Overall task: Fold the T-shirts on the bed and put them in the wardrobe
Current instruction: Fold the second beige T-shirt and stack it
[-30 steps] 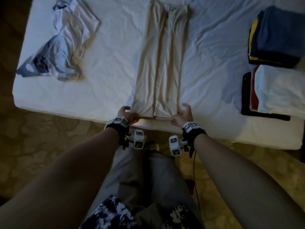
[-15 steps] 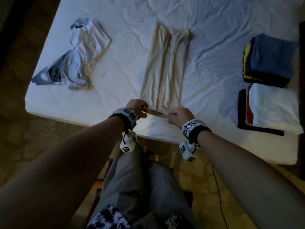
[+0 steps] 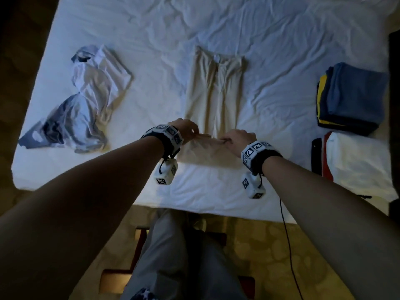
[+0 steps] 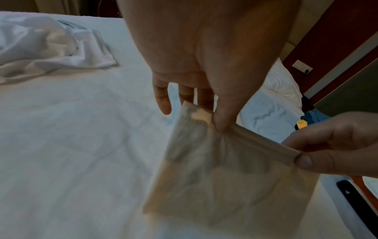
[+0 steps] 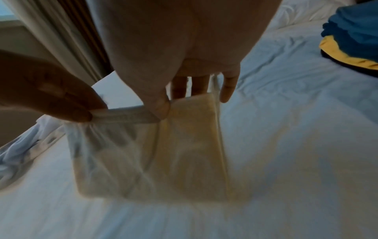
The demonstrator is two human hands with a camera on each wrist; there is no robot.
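Left hand [image 3: 186, 129] pinching the near hem of the beige T-shirt [image 3: 214, 94], lifted off the bed [image 3: 281, 50] between both hands; right hand [image 3: 237, 140] pinching the same hem just beside. Risk of uneven pull skewing the long fold, or the hem slipping from thumb-and-finger pinches.

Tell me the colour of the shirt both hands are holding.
The T-shirt is cream, clearest in the head view.

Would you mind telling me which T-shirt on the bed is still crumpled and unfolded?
The white T-shirt at the bed's left; the beige one lies in a neat strip.
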